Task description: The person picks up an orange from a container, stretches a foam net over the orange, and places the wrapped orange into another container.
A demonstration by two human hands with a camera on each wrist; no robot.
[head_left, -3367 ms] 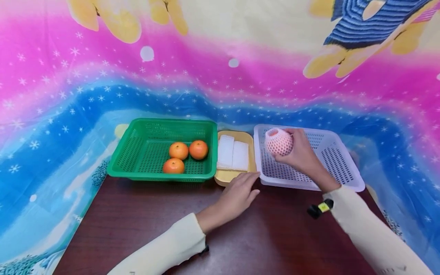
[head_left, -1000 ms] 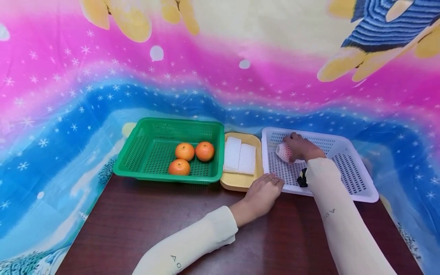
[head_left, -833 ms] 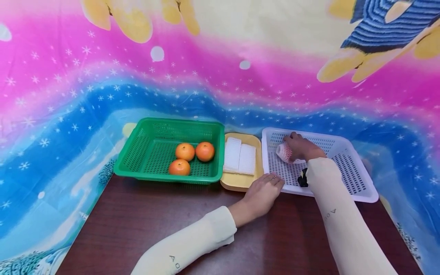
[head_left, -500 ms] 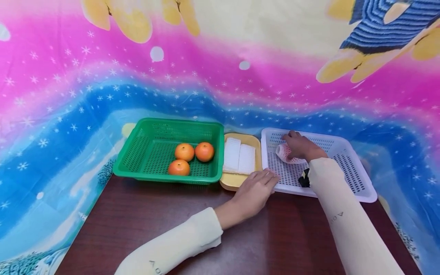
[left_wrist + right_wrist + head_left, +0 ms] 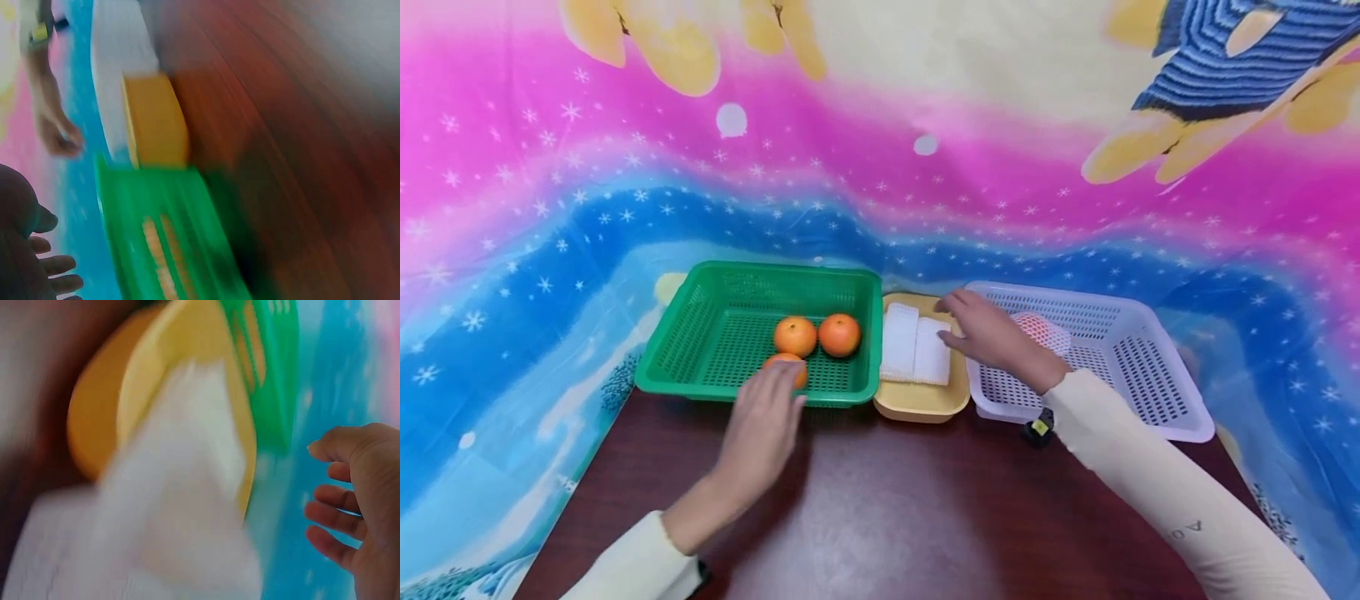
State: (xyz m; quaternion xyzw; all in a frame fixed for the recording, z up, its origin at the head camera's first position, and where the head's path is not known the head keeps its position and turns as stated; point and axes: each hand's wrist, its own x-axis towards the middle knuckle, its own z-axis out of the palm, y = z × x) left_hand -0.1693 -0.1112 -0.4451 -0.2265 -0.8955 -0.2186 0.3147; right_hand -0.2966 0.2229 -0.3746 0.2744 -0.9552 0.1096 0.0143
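My left hand (image 5: pixel 760 429) reaches over the front rim of the green basket (image 5: pixel 831 396), its loosely extended fingers overlapping the nearest orange (image 5: pixel 794 372). Two more oranges, one (image 5: pixel 794 336) behind it and one (image 5: pixel 839 335) to its right, lie in the same basket. With fingers spread and holding nothing, my right hand (image 5: pixel 992 333) hovers by the yellow tray (image 5: pixel 921 408). White foam net sleeves (image 5: pixel 898 342) lie flat in that tray. Inside the white basket (image 5: pixel 1150 367), a fruit in a foam net (image 5: pixel 1041 331) rests partly hidden behind my right hand.
The baskets and tray stand side by side along the back of a dark wooden table (image 5: pixel 880 517). A printed cloth (image 5: pixel 865 192) hangs behind and around it. Both wrist views are blurred.
The right hand has released the netted fruit in the white basket and moved left toward the tray. The left hand has moved from the white basket's front corner left to the green basket.
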